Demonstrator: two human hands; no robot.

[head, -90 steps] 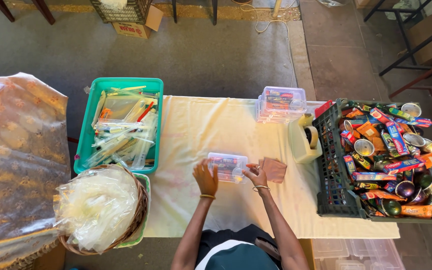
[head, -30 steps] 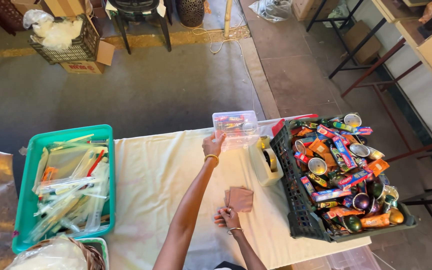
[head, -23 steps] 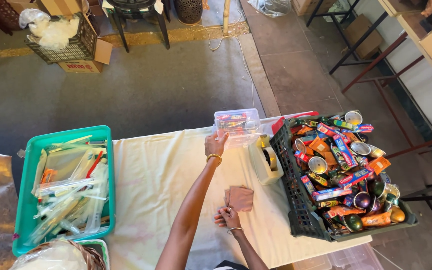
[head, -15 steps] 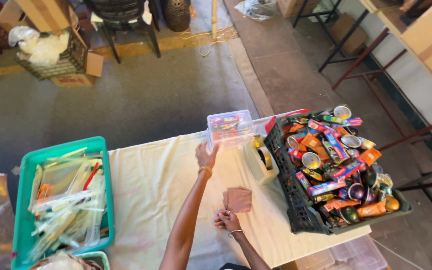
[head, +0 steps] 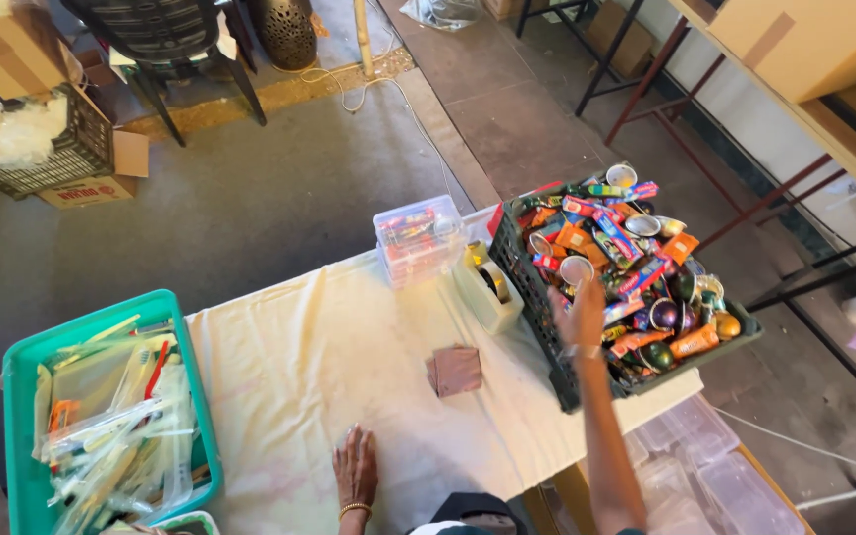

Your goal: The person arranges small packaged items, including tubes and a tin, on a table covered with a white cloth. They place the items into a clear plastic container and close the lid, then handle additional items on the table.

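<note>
The right hand (head: 580, 315) was raised over the near edge of the dark slatted plastic crate (head: 543, 319) at the right end of the table, fingers spread and loosely open, nothing seen gripped in it. The crate was filled with a heap of small colourful packets, tubes and round tins (head: 636, 267), and the fingertips were held just beside a small round tin with a pale lid (head: 576, 268); whether it was touched could not be told. The left hand (head: 356, 468) was laid flat and open, palm down, on the pale yellow cloth-covered table (head: 309, 357) near its front edge, well apart from the crate. Between the two hands, a small stack of brown square paper pieces (head: 456, 370) was seen on the cloth, untouched by either. A white tape dispenser (head: 487, 286) was placed just beside the crate's left wall, and a stack of clear lidded plastic boxes with coloured contents (head: 416, 238) was set near the table's far edge. At the left end, a green plastic tray of clear-wrapped items (head: 111, 416) was seen
</note>
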